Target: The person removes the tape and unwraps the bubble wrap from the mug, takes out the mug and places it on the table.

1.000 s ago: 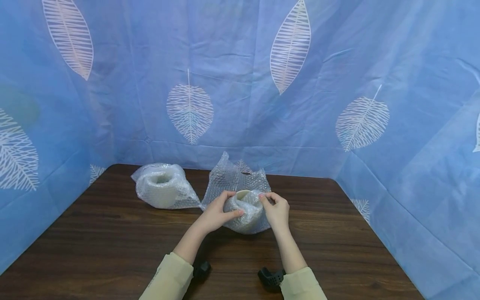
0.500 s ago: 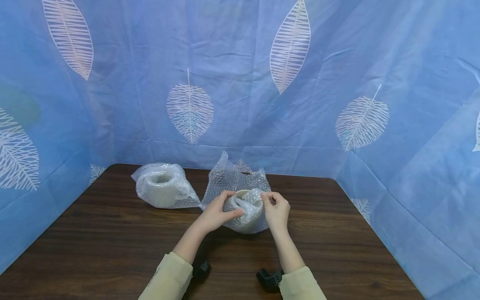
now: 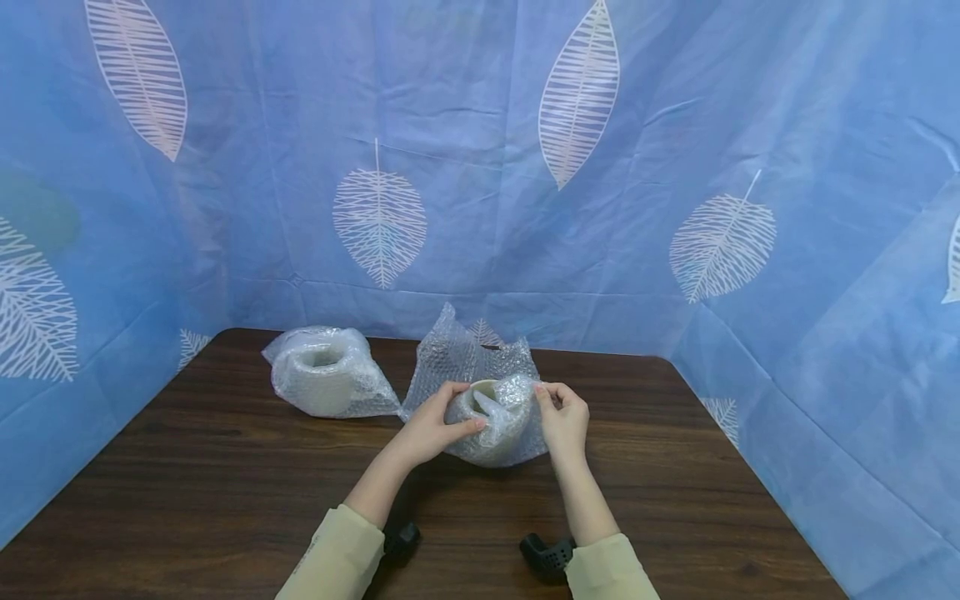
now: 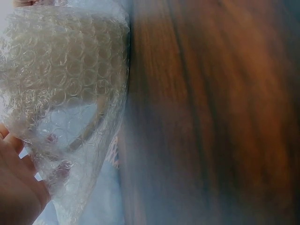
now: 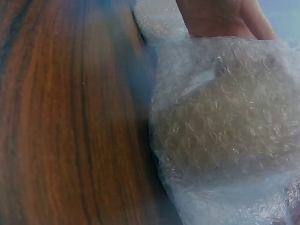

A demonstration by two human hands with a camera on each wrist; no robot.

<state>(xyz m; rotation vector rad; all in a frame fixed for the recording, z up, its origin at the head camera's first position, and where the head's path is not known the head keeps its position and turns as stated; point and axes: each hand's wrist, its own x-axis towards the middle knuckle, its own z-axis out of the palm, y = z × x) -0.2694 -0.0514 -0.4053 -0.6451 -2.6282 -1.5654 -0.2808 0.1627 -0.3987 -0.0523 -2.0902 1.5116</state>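
Note:
A cream, round-rimmed object point(image 3: 483, 386) stands near the middle of the table, wrapped in bubble wrap point(image 3: 491, 450); its exact kind is hidden. My left hand point(image 3: 431, 429) grips its left side, thumb on the near side and fingers at the far rim. On the other side, my right hand point(image 3: 564, 421) pinches the wrap's edge at rim height between thumb and fingertips. In the left wrist view, the wrap point(image 4: 61, 56) covers a pale body, with my left hand point(image 4: 18, 183) at lower left. The right wrist view shows the wrapped side point(image 5: 225, 122) close up.
A second bubble-wrapped bundle point(image 3: 326, 387) with a round opening sits to the left at the back. Loose bubble wrap point(image 3: 465, 358) spreads behind the held object. Blue leaf-printed cloth point(image 3: 480, 233) hangs around the dark wooden table point(image 3: 225, 500).
My right hand has moved slightly right, drawing the wrap's edge outward from the rim. My left hand keeps its hold, and the second bundle has stayed put.

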